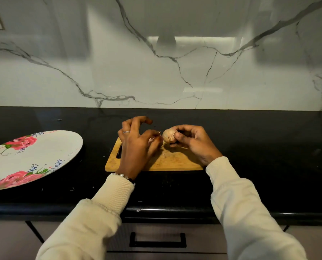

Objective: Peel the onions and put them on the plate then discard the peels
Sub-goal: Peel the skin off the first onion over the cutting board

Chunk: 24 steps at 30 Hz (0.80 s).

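Note:
A small pale-brown onion (168, 135) is held just above a wooden cutting board (172, 160) by my right hand (192, 141), whose fingers wrap its right side. My left hand (137, 141) is beside the onion's left end, thumb and forefinger pinched on a bit of peel (157, 132) at the tip. A white plate (43, 158) with pink roses lies on the counter to the left, with nothing on it.
The black counter (259, 147) runs the full width, with tiny peel scraps scattered near the board and front edge. A marble backsplash (156, 72) rises behind. Below the counter's edge is a drawer with a black handle (157, 241).

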{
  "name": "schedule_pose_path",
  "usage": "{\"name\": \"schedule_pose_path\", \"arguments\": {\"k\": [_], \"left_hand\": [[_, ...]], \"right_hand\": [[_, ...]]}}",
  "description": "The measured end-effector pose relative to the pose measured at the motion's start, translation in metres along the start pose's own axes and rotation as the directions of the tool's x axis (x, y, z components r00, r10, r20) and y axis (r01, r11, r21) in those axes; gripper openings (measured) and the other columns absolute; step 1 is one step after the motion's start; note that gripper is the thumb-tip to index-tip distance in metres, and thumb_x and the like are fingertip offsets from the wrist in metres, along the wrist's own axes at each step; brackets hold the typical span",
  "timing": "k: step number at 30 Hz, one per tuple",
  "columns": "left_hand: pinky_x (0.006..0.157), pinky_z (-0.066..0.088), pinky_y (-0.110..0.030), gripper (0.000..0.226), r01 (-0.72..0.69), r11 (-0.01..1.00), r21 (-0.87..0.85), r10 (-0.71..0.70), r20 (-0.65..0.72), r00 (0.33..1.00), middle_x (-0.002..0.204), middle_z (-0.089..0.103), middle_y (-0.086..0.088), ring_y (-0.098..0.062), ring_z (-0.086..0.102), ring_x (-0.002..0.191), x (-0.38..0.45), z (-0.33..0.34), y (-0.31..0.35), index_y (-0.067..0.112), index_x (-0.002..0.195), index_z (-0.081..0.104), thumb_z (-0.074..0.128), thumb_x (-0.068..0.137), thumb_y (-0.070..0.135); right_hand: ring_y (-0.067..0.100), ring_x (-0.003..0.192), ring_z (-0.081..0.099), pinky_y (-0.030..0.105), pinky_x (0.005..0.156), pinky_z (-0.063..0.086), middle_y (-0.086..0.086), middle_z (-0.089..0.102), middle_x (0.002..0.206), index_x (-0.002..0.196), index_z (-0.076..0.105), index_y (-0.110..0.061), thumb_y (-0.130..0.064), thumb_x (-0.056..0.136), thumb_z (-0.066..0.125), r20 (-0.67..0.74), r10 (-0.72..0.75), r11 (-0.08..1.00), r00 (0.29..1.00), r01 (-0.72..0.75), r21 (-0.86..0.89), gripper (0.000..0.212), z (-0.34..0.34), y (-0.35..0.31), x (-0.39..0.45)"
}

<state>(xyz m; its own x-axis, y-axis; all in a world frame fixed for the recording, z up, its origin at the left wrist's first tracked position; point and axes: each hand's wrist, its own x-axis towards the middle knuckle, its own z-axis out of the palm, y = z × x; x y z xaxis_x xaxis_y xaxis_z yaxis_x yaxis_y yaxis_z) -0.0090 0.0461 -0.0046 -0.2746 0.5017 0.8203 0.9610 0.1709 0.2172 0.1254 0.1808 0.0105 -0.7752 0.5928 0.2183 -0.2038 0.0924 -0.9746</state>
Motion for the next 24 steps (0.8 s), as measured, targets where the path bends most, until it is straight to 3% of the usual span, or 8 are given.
{"name": "schedule_pose_path", "arguments": {"k": [7, 11, 17, 24], "left_hand": [[0.087, 0.022, -0.041, 0.027, 0.02, 0.999, -0.047, -0.02, -0.001, 1.0, 0.122, 0.053, -0.006, -0.026, 0.035, 0.117, 0.0, 0.0001, 0.0011, 0.019, 0.087, 0.065, 0.056, 0.082, 0.044], [0.086, 0.024, -0.041, 0.025, -0.044, 0.997, -0.058, 0.045, 0.022, 0.999, 0.124, 0.048, -0.001, -0.026, 0.035, 0.116, -0.0008, 0.0018, 0.0012, 0.024, 0.105, 0.066, 0.06, 0.084, 0.036], [0.088, 0.025, -0.039, 0.021, -0.044, 0.997, -0.062, 0.05, 0.085, 0.995, 0.123, 0.053, -0.005, -0.027, 0.036, 0.117, -0.0002, -0.0005, 0.0035, 0.023, 0.096, 0.071, 0.062, 0.084, 0.037], [0.085, 0.032, -0.041, 0.019, -0.076, 0.996, -0.05, 0.08, 0.085, 0.993, 0.126, 0.052, -0.007, -0.026, 0.035, 0.115, -0.0005, -0.0022, 0.0071, 0.017, 0.094, 0.071, 0.064, 0.083, 0.03]], "right_hand": [[0.028, 0.101, 0.069, 0.037, 0.081, 0.06, 0.018, 0.068, 0.112, 0.102, 0.071, -0.011, 0.003, 0.093, 0.06, -0.004, -0.004, 1.0, 1.0, 0.004, -0.021, 0.02, -0.0019, 0.0015, 0.0022], [0.03, 0.098, 0.069, 0.039, 0.082, 0.06, 0.019, 0.069, 0.109, 0.102, 0.07, -0.009, 0.002, 0.092, 0.06, -0.014, 0.004, 1.0, 1.0, -0.004, 0.008, 0.018, -0.002, 0.0026, 0.0027], [0.023, 0.088, 0.071, 0.032, 0.076, 0.061, 0.013, 0.071, 0.097, 0.106, 0.069, -0.003, 0.003, 0.093, 0.059, 0.029, 0.025, 0.997, 0.999, -0.027, 0.07, 0.018, -0.0031, 0.0031, 0.0033], [0.024, 0.087, 0.07, 0.034, 0.077, 0.061, 0.014, 0.07, 0.096, 0.106, 0.068, -0.003, 0.002, 0.094, 0.058, 0.074, 0.032, 0.999, 0.997, -0.034, 0.031, 0.017, -0.0033, 0.0032, 0.0016]]}}
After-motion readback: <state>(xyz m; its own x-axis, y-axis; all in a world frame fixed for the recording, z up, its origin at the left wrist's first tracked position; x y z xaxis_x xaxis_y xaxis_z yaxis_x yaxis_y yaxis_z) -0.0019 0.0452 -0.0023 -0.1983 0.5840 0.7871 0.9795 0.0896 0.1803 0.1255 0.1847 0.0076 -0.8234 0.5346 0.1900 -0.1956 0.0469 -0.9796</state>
